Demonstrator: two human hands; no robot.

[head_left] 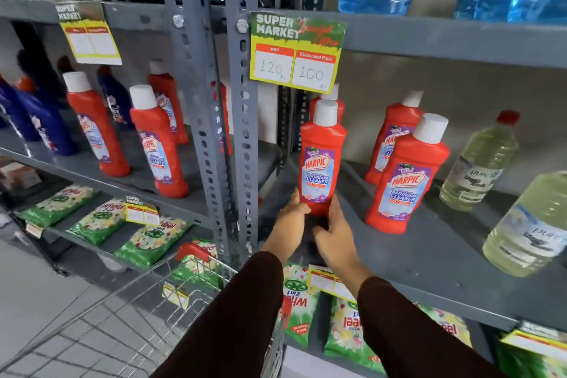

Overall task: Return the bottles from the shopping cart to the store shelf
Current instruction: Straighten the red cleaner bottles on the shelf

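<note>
A red Harpic bottle (pixel 321 159) with a white cap stands upright near the front left of the grey shelf (pixel 435 258). My left hand (pixel 290 218) and my right hand (pixel 334 228) both clasp its base, one on each side. Behind it stands another red bottle (pixel 329 98), mostly hidden. Two more red Harpic bottles (pixel 405 181) stand to the right on the same shelf. The wire shopping cart (pixel 147 310) with a red handle sits below my arms at the lower left; I cannot see any bottles in it.
Clear bottles of pale yellow liquid (pixel 478 163) stand at the shelf's right. A price card (pixel 296 52) hangs from the shelf above. The left bay holds more red and dark blue bottles (pixel 156 141). Green detergent packs (pixel 153 242) lie on the lower shelves.
</note>
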